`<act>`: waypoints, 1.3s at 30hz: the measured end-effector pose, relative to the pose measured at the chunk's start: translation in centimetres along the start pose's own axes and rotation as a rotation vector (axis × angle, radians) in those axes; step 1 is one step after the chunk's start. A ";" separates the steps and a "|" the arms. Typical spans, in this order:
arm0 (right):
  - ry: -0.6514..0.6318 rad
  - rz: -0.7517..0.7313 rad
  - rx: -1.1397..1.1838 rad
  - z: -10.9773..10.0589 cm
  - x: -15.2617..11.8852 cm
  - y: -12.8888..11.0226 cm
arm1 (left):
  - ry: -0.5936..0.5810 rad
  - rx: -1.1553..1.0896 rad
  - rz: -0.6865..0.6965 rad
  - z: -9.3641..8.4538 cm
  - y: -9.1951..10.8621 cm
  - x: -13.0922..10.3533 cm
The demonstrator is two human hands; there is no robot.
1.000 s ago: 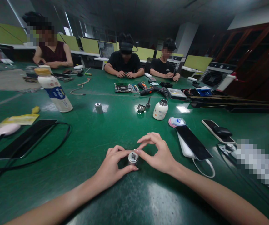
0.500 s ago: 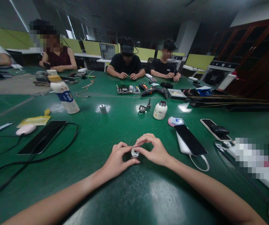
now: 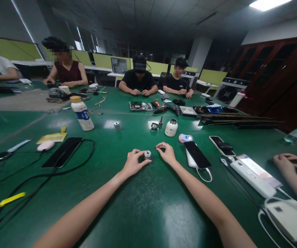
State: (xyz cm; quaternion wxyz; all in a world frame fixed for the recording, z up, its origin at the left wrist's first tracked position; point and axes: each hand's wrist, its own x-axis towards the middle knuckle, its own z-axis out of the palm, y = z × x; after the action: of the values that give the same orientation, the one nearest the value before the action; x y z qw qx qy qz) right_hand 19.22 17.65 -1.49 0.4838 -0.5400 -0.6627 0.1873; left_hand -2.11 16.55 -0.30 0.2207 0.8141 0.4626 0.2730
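Observation:
A small silver metal cylinder (image 3: 147, 155) stands upright on the green table (image 3: 138, 213). My left hand (image 3: 134, 162) grips it from the left, with the thumb on its near side and the fingers behind. To its right, my right hand (image 3: 167, 153) is apart from the cylinder, its fingers curled and the thumb close to the index fingertip; whether something small is between them is too small to tell. Another silver cylinder (image 3: 117, 126) stands farther off to the left. Beyond my right hand are a cream bottle (image 3: 171, 127) and a metal lid (image 3: 154, 126).
On the left are a milk bottle (image 3: 82, 113), a black tablet (image 3: 61, 152) and cables. Phones (image 3: 197, 155) and a power strip (image 3: 253, 177) lie right. A circuit board (image 3: 140, 106) and drills (image 3: 164, 108) are farther back. Another person's hands (image 3: 290, 164) rest at the right edge.
My right hand has moved away from the cylinder to the right, while my left hand stays on it. The camera view has tilted up and shifted, bringing the person's hands at right into view.

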 end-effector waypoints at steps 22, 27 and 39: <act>0.021 -0.222 -0.014 2.0 -2.7 -4.9 | 0.026 -0.027 0.040 0.2 -0.5 -0.4; 0.067 -0.252 -0.057 2.4 -3.7 -5.0 | 0.020 -0.014 0.034 0.0 -0.3 -0.4; 0.020 -0.317 -0.166 2.4 -3.6 -5.0 | 0.040 0.015 0.062 0.6 -0.6 -0.4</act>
State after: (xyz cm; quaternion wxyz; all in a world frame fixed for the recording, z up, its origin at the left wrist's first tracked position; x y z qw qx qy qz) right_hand 14.33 13.34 -0.38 0.4676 -0.4688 -0.7479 0.0479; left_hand -2.23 16.40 -1.25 0.1969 0.8239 0.4436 0.2926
